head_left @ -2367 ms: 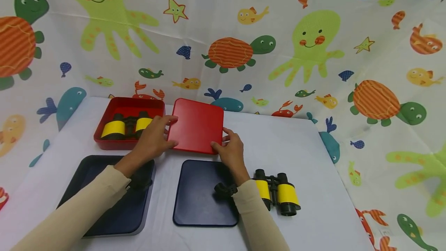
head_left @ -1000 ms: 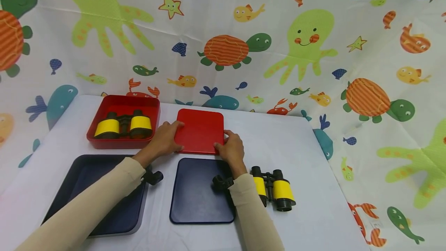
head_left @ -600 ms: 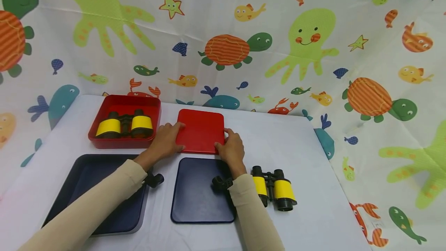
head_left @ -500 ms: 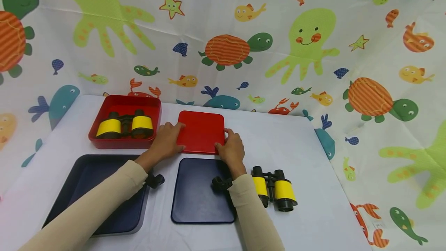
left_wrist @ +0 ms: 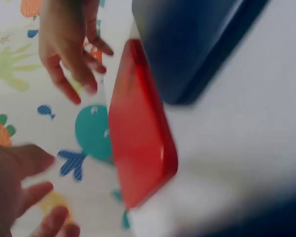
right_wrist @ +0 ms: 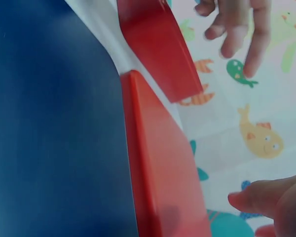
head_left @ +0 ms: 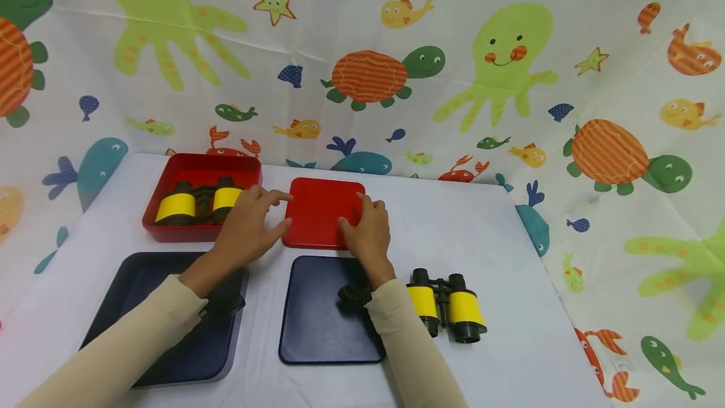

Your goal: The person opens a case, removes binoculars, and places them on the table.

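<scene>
A square red lid (head_left: 317, 213) lies flat on the white table, smooth side up, between the two hands. My left hand (head_left: 246, 225) hovers at its left edge with thumb and fingers spread, holding nothing. My right hand (head_left: 368, 232) is over the lid's right side, thumb and fingers parted. Both wrist views show the hands raised off the red lid (left_wrist: 138, 128), with bare gaps around it. To the left stands a red box (head_left: 148, 219) with black-and-yellow binoculars (head_left: 177, 208) inside, partly covered by the left hand in the head view.
A deep navy tray (head_left: 226, 357) sits front left under the left forearm. A flat navy lid (head_left: 323, 326) lies in front of the red one. Another pair of binoculars (head_left: 466, 307) lies by the right sleeve. A sea-animal printed cloth (head_left: 362, 11) hangs behind the table.
Earlier both hands gripped the red lid's sides, and it was lowered from a tilt to flat. Now they have let go; the left hand has shifted left and both have lifted.
</scene>
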The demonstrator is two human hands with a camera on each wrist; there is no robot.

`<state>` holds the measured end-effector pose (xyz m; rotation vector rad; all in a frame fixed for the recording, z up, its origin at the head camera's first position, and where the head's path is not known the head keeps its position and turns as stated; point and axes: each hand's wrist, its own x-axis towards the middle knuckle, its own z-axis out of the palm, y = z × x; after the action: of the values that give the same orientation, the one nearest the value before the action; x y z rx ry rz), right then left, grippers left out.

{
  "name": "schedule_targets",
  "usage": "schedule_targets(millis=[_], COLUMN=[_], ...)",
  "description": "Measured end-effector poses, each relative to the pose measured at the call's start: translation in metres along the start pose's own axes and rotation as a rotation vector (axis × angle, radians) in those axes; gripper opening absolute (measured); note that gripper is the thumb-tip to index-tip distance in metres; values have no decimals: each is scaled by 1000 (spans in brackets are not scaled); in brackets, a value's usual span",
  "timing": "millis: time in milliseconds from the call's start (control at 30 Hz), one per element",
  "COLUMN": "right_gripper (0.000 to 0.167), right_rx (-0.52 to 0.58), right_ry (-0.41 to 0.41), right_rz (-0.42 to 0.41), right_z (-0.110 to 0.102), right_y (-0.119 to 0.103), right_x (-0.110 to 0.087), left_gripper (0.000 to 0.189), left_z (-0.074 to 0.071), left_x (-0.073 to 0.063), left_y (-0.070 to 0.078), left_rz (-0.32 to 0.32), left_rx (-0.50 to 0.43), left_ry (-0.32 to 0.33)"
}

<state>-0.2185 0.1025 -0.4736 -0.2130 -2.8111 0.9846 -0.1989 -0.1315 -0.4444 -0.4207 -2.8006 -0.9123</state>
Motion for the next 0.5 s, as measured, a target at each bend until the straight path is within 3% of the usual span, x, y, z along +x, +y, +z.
schedule_targets(millis=[200,500], right_gripper=[73,76], right_rx=[22,83], right_ry=[0,-51], right_rz=[-43,-159], right_z=[4,11], right_y=[-12,-31], right_x=[-3,-10], left_gripper=[53,55], left_z=[-35,-76], left_x=[-7,-13], left_y=[-10,-53], left_rz=[48,-28], left_rx=[8,46], left_ry=[91,134])
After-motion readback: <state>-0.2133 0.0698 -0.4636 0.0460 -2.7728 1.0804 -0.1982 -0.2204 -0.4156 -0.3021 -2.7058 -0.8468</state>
